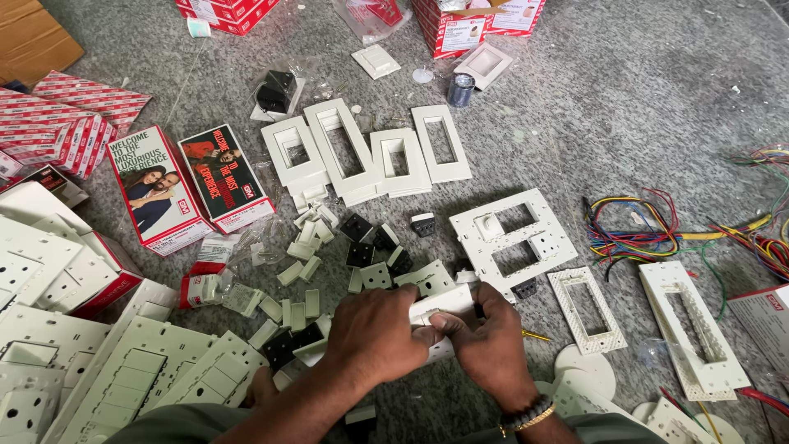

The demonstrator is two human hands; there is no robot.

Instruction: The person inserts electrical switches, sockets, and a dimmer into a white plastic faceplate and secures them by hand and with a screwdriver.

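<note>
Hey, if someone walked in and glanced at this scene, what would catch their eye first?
Probably the two hands at bottom centre, the left hand and right hand, gripping a white switch plate between them. Around them, small white and black switch modules lie scattered over the grey floor, with a row of white frames just beyond. At the right edge, a tangle of coloured wires stands out.

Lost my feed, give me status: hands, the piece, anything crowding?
Left hand and right hand both clamped on white switch plate. Held above floor. Loose switch modules crowd close beneath.
</note>
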